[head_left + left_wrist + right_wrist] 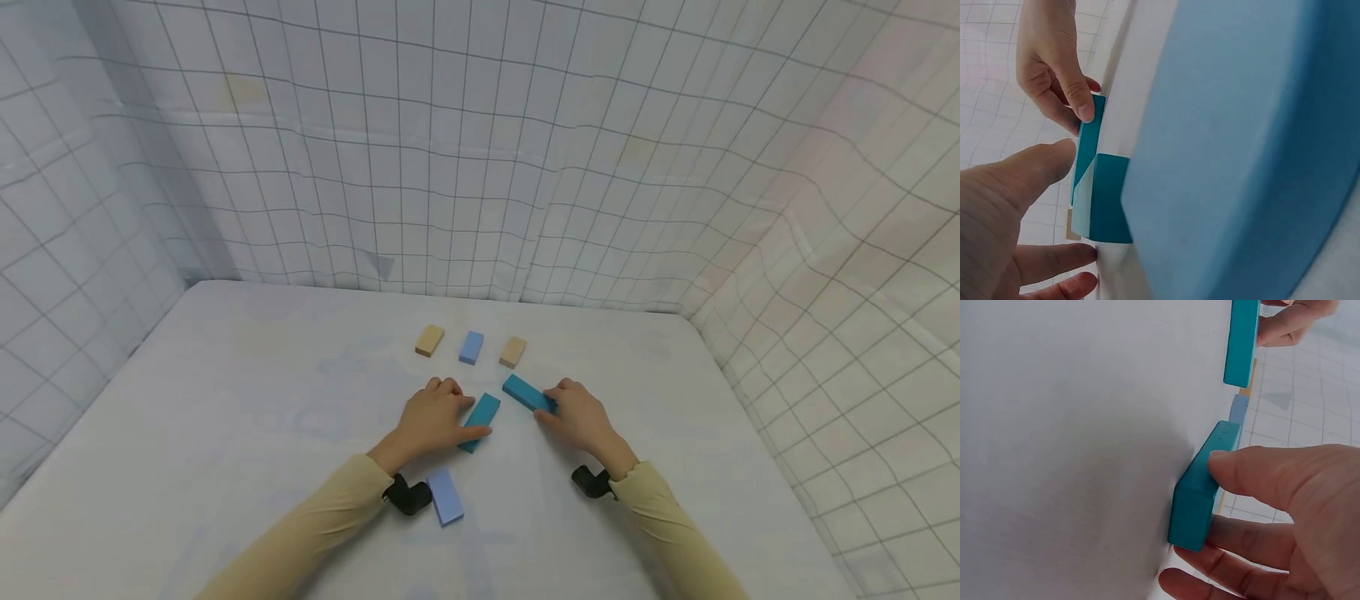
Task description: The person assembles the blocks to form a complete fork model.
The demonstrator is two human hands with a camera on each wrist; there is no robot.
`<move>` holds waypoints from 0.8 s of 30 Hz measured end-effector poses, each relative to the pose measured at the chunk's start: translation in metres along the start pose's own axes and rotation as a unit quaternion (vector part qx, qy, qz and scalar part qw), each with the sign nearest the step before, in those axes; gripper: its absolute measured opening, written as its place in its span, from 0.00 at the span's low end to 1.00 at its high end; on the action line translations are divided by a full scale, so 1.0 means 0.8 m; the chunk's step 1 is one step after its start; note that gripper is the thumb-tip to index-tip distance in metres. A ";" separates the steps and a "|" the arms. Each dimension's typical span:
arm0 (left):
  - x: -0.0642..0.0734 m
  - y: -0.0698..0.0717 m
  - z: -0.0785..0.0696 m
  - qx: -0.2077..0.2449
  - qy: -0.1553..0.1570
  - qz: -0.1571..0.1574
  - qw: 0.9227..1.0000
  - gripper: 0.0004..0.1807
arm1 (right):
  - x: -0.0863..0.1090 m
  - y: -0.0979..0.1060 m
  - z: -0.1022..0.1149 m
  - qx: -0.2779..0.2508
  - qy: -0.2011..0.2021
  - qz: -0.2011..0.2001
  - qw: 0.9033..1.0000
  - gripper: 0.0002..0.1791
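Observation:
My left hand is spread around a teal block on the white table. In the left wrist view its thumb stands apart from the block, with fingers on the other side. My right hand pinches a second teal block near its right end. Thumb and fingers bear on that block's sides in the right wrist view. The two teal blocks lie at an angle to each other, a small gap between them. Close to my left wrist lies a light blue block, which looms large in the left wrist view.
Beyond the hands stand a yellow block, a small blue block and a beige block in a row. White gridded sheets rise behind and beside the table.

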State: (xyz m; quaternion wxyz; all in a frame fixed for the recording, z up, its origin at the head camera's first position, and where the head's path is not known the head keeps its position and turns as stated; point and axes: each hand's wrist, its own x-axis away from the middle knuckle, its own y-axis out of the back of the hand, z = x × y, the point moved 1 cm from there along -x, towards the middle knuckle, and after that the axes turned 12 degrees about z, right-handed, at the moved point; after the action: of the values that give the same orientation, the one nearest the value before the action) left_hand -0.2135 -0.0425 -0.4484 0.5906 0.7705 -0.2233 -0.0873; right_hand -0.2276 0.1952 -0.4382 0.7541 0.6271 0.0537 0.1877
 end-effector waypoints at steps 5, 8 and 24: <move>-0.003 -0.003 -0.005 -0.006 -0.001 -0.004 1.000 0.37 | 0.001 -0.001 -0.001 -0.010 0.005 -0.011 1.000 0.22; -0.003 -0.004 -0.007 -0.013 -0.001 -0.011 1.000 0.36 | 0.002 0.000 0.000 -0.016 0.007 -0.012 1.000 0.21; 0.008 -0.012 -0.006 0.064 -0.019 -0.059 0.996 0.23 | 0.007 -0.003 -0.004 -0.108 0.025 -0.033 0.993 0.18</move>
State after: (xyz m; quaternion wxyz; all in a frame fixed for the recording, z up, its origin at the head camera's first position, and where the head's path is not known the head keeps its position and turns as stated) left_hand -0.2039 -0.0394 -0.4551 0.5295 0.8168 -0.1939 -0.1216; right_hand -0.2232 0.1994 -0.4399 0.8214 0.5354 0.0724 0.1828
